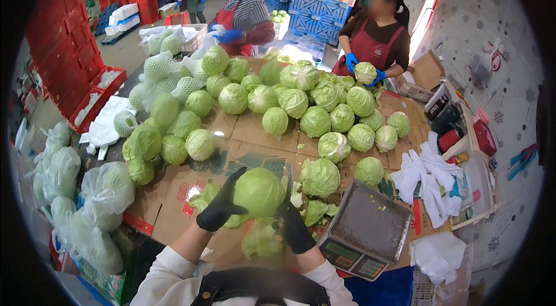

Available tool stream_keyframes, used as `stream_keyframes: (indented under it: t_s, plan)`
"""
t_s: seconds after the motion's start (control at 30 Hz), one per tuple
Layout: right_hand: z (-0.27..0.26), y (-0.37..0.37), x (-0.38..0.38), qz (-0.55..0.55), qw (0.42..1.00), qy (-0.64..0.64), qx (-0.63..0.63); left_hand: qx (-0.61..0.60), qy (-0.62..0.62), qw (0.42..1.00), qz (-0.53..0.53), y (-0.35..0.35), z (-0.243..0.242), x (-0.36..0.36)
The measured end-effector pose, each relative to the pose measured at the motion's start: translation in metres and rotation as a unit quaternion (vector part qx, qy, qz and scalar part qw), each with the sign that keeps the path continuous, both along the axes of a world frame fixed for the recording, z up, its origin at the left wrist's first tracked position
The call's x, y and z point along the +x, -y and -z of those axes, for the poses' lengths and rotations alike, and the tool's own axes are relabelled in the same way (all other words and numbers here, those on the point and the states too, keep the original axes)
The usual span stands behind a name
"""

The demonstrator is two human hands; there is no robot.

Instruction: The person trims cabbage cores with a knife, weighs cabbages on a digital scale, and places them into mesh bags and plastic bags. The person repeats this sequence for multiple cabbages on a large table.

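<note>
Between my two black-gloved hands a pale green cabbage (pixel 259 192) is held above the cardboard-covered table. My left hand (pixel 222 204) grips its left side, thumb below. My right hand (pixel 293 221) is at its lower right, with what looks like a knife (pixel 288 180) upright along the cabbage; the handle is mostly hidden by the hand. Loose outer leaves (pixel 262 238) lie below the cabbage. More trimmed leaves (pixel 316 213) lie to the right, beside a digital weighing scale (pixel 369 223) whose tray holds only small leaf scraps. Many whole cabbages (pixel 315 122) cover the far part of the table.
Net-wrapped cabbages (pixel 158 73) are piled at far left; bagged ones (pixel 104 193) stand at near left. Two people in red aprons (pixel 367 45) (pixel 236 15) work across the table, another stands farther back. White cloths (pixel 428 175) and a crate of bottles lie right; red crates (pixel 65 45) are stacked left.
</note>
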State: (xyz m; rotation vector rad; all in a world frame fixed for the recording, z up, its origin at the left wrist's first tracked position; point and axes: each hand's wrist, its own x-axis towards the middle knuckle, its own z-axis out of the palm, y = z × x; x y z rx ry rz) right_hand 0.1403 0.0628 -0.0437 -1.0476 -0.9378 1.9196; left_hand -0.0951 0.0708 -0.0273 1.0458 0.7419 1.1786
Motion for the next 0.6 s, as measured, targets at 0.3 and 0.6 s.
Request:
stream_keyframes:
  t_s: [0.3, 0.6]
  plan:
    - [0.022, 0.036, 0.0, -0.114, 0.976, 0.172, 0.066, -0.087, 0.033, 0.99, -0.109, 0.083, 0.02, 0.001]
    - [0.083, 0.06, -0.011, -0.269, 0.957, 0.075, -0.075, -0.208, -0.19, 0.94, -0.194, 0.157, 0.109, 0.004]
